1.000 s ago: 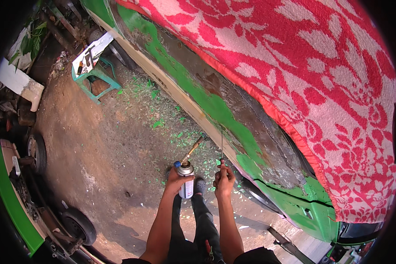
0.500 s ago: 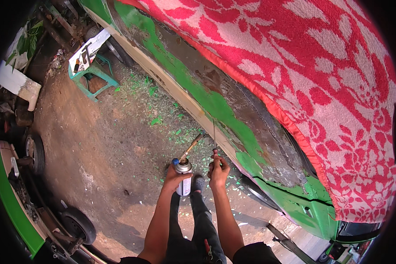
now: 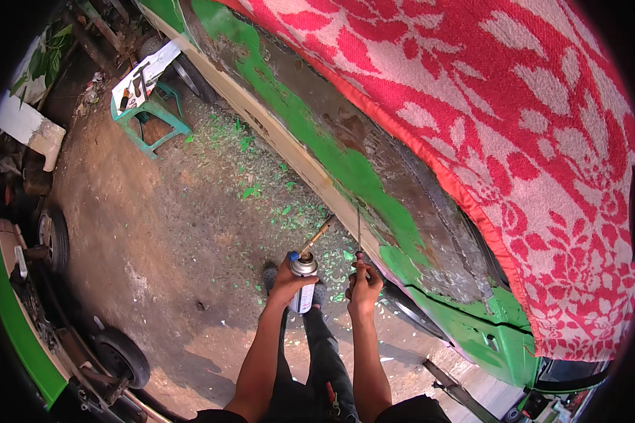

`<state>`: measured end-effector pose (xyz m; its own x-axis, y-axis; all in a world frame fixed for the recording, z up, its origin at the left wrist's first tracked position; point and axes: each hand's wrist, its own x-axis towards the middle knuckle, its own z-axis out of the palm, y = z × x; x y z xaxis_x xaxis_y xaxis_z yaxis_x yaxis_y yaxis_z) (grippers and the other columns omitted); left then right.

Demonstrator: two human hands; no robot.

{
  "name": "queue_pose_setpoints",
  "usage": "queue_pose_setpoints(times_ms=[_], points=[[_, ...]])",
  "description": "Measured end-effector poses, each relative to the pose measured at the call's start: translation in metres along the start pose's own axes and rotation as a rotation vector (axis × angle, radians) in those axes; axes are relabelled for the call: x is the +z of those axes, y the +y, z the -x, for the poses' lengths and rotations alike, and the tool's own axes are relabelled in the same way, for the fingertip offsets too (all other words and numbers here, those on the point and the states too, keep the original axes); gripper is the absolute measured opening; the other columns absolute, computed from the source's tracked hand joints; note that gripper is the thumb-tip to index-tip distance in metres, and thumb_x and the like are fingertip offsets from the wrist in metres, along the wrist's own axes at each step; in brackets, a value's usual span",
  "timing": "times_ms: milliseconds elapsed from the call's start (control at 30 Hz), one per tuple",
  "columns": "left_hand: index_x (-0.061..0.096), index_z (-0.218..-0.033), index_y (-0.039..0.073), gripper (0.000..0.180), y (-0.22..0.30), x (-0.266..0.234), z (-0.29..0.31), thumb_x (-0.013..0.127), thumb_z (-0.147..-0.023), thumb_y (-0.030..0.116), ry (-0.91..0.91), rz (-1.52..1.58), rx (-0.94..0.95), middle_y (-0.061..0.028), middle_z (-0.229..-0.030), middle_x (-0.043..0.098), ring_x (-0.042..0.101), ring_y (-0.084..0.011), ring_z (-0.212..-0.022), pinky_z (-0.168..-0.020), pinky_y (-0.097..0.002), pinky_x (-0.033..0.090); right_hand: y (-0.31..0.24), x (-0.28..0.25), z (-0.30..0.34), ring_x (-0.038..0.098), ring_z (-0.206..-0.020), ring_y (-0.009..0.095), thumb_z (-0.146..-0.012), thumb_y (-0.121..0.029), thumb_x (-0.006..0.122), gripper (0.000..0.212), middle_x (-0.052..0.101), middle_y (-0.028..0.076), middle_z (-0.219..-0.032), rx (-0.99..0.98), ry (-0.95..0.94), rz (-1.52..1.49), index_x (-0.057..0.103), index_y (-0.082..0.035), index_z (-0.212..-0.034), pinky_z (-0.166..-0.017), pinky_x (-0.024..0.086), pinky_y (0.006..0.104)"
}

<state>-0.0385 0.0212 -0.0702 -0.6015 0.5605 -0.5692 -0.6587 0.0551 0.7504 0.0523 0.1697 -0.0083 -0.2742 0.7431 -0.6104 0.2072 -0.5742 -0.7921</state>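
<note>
My left hand (image 3: 286,283) grips a gas canister blowtorch (image 3: 304,276), whose brass nozzle (image 3: 319,235) points up at the lower side of a car body (image 3: 346,166) with green paint partly stripped to bare metal. My right hand (image 3: 364,283) holds a thin scraper (image 3: 358,233) upright, its tip against the same panel just right of the nozzle. Both hands are close together, low beside the car. A red and white floral blanket (image 3: 501,127) covers the upper part of the car.
Green paint flakes (image 3: 261,180) litter the dirt ground. A green stool (image 3: 148,116) with tools on it stands at the upper left. Another green vehicle with wheels (image 3: 120,356) lies along the left edge. My legs and shoe (image 3: 269,275) are below the hands.
Both hands, with the torch and the scraper, have shifted slightly left along the car panel. The view has moved a little with them.
</note>
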Motion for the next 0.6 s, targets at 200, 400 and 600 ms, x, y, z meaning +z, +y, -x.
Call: queue_pose_setpoints(times_ms=[200, 400, 600], points=[[0.052, -0.114, 0.007, 0.06, -0.007, 0.004, -0.01, 0.082, -0.063, -0.006, -0.034, -0.02, 0.017, -0.0034, -0.101, 0.064, 0.064, -0.0142, -0.092, -0.079, -0.0305, 0.054, 0.008, 0.008, -0.008, 0.031, -0.038, 0.002, -0.095, -0.028, 0.064, 0.023, 0.043, -0.005, -0.053, -0.009, -0.041, -0.028, 0.061, -0.006, -0.087, -0.034, 0.018, 0.0221], [0.051, -0.112, 0.008, 0.06, -0.012, 0.0, -0.012, 0.082, -0.062, -0.007, -0.039, 0.019, 0.042, -0.003, -0.1, 0.063, 0.064, -0.0141, -0.09, -0.078, -0.0308, 0.054, 0.0, -0.009, -0.007, 0.031, -0.038, 0.002, -0.095, -0.028, 0.064, 0.024, 0.041, -0.006, -0.052, 0.026, -0.04, 0.031, 0.062, -0.005, -0.086, -0.034, 0.018, 0.0217], [0.049, -0.114, 0.008, 0.063, -0.009, 0.011, -0.003, 0.082, -0.062, -0.006, -0.022, 0.01, 0.026, -0.0028, -0.101, 0.062, 0.064, -0.0133, -0.091, -0.078, -0.0306, 0.054, 0.025, -0.004, -0.02, 0.031, -0.039, 0.002, -0.094, -0.026, 0.065, 0.02, 0.045, -0.005, -0.054, -0.034, -0.068, -0.101, 0.064, -0.006, -0.09, -0.033, 0.019, 0.0218]])
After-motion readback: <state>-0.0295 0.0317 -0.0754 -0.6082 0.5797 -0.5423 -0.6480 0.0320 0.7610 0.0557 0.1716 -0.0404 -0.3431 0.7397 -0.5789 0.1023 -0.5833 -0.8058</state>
